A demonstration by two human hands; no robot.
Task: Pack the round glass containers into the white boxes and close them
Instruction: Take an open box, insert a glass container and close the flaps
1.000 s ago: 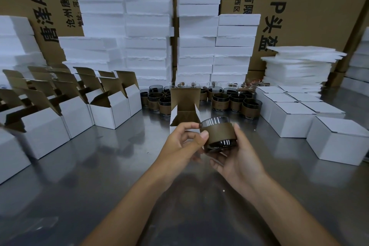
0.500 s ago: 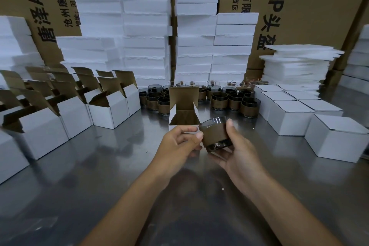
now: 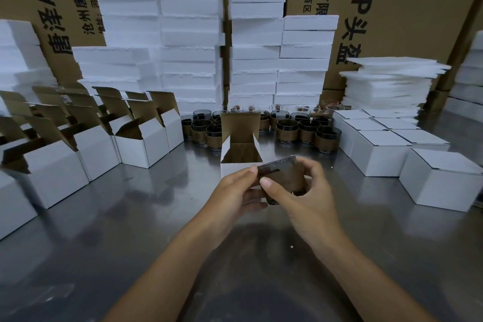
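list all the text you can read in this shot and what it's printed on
"唐泽AH", sideways, cut off: left brown carton.
"沧州唐泽", smaller, same carton; rest too blurred.
"科技有限", cut off: right brown carton.
"开发区(西区", same carton, cut off.
"0-P头盔", same carton.
White boxes, foam stacks, glass containers: nothing legible.

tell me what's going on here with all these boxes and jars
A person is packing. Both the left hand and the right hand grip one round glass container with a brown band, tilted, just in front of an open white box on the metal table. It is not in the box yet. More banded containers wait behind, open boxes stand to the left, and closed boxes sit to the right.
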